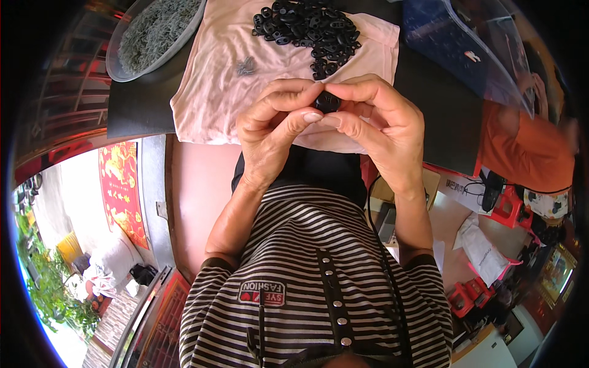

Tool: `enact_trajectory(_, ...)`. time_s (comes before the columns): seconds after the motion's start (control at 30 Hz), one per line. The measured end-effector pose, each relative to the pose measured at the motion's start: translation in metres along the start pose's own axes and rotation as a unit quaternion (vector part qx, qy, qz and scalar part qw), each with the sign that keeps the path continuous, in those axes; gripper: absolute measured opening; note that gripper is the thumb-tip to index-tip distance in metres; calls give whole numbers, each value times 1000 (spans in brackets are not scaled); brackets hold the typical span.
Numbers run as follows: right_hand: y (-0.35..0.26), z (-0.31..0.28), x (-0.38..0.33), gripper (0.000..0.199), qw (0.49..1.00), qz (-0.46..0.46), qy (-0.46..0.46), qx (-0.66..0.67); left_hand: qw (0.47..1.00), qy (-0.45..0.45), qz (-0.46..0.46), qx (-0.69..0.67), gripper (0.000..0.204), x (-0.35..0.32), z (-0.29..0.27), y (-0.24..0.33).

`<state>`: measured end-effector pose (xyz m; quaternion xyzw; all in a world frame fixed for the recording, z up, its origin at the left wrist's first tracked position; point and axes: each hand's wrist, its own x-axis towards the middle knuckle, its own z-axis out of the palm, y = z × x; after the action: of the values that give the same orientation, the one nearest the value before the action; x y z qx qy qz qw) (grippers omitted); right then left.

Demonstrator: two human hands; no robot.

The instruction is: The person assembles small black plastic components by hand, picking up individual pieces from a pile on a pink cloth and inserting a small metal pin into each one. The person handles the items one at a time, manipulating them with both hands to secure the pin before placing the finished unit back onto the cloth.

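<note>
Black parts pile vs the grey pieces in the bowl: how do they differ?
Colour: the black parts pile is black; the grey pieces are grey.
Placement: the black parts pile lies loose on the pink cloth; the grey pieces sit in a translucent bowl.
Shape: the black parts pile holds chunky, rounded items, some with openings; the grey pieces look thin and fine.
Shared: both are heaps of many small items.
</note>
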<state>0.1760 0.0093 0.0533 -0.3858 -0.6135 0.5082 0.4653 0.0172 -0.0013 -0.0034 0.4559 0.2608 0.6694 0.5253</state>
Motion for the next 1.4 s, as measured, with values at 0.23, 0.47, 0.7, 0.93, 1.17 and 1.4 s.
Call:
enact_trajectory(0.23, 1, -1, -3, 20, 998, -1, -26, -49, 1000, 18, 7, 4, 16, -7, 2, -3)
enact_trajectory(0.47, 13, -5, -5, 19, 999, 29, -11, -32, 997, 9, -61, 39, 13, -4, 3, -1)
enact_trajectory(0.7, 0, -57, 34, 20, 944, -108, 182, -252, 934, 8, 23, 355, 20, 40, -4, 0)
enact_trajectory(0.93, -28, -163, 75, 24, 804, -221, 364, -415, 826, 13, 33, 562, 13, 60, -14, 11)
enact_trajectory(1.17, -15, -200, 77, 31, 808, -108, 301, -495, 826, -92, 73, 551, 15, 54, 0, -17)
enact_trajectory(1.4, -16, -191, 73, 29, 806, -131, 328, -475, 813, -111, 17, 571, 22, 55, 0, -20)
